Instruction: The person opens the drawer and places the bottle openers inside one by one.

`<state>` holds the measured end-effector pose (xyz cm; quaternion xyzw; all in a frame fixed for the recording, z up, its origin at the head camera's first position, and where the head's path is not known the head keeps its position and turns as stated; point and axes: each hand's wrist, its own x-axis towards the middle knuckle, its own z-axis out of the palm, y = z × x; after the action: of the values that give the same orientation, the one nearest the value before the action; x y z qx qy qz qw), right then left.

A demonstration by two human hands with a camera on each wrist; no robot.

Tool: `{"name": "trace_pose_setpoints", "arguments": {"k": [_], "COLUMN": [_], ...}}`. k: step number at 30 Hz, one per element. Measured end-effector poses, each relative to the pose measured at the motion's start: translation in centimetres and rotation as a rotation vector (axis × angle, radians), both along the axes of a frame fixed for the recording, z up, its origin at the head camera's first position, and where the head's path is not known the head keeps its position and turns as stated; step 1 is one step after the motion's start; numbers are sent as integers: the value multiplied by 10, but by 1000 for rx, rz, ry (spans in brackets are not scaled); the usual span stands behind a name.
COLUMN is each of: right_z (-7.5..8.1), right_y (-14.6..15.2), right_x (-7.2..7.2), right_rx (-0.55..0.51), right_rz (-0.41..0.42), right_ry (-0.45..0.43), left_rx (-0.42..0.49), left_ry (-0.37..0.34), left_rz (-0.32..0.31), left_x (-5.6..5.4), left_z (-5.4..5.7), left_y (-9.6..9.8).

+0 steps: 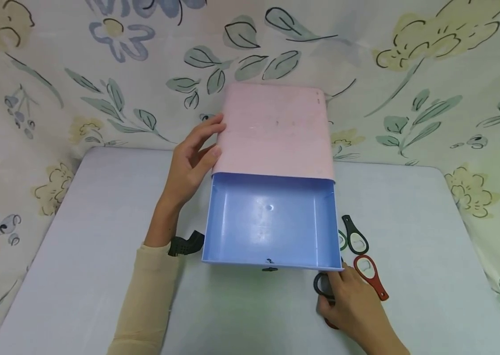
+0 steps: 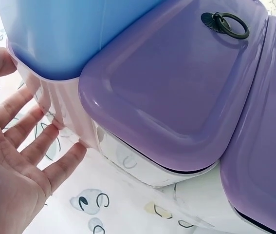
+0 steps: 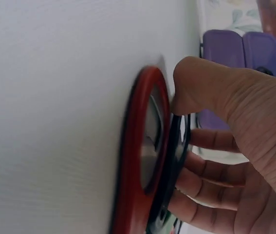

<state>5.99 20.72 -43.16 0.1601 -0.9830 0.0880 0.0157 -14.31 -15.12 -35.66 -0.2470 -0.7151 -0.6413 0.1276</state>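
A pink-topped drawer cabinet (image 1: pixel 276 133) stands on the table with its blue drawer (image 1: pixel 269 222) pulled out; the part of the drawer in view holds nothing. My left hand (image 1: pixel 188 165) rests against the cabinet's left side, its fingers fairly straight and spread along the pink wall. Close to the drawer's front right corner, my right hand (image 1: pixel 358 305) pinches a black-rimmed magnifying glass (image 1: pixel 322 285) between thumb and fingers. A red-rimmed magnifying glass (image 3: pixel 133 161) lies beside it in the right wrist view, partly hidden under the hand in the head view.
Right of the drawer lie another black magnifying glass (image 1: pixel 358 241), a red one (image 1: pixel 371 276) and a green-rimmed one (image 1: pixel 342 240), partly covered by the drawer. Purple drawers (image 2: pixel 176 83) with ring pulls sit below the blue drawer. A flowered cloth (image 1: pixel 134 93) hangs behind the white table (image 1: pixel 86 256).
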Motion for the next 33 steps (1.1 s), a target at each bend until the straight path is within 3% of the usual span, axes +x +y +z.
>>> {"name": "trace_pose_setpoints", "arguments": {"k": [9,17,20,25,33], "right_z": [1,-4,-2,0,8], "right_y": [10,22,22,21,29], "right_x": [-1,1,3,5,0], "right_rx": [-24,-205,-260,-260,-351], "right_rz": [-18,5,-34,-84,24], "right_ry": [-45,101,39,-82,26], "left_rx": [1,-2,-2,-11,-13], "left_ry": [-6,-9,-10,-15,-18], "left_rz": [3,2,3,9,14], "left_x": [0,0,-2,-2,0], "left_z": [0,1,2,2,0], "left_y": [0,0,-1,-1,-1]}}
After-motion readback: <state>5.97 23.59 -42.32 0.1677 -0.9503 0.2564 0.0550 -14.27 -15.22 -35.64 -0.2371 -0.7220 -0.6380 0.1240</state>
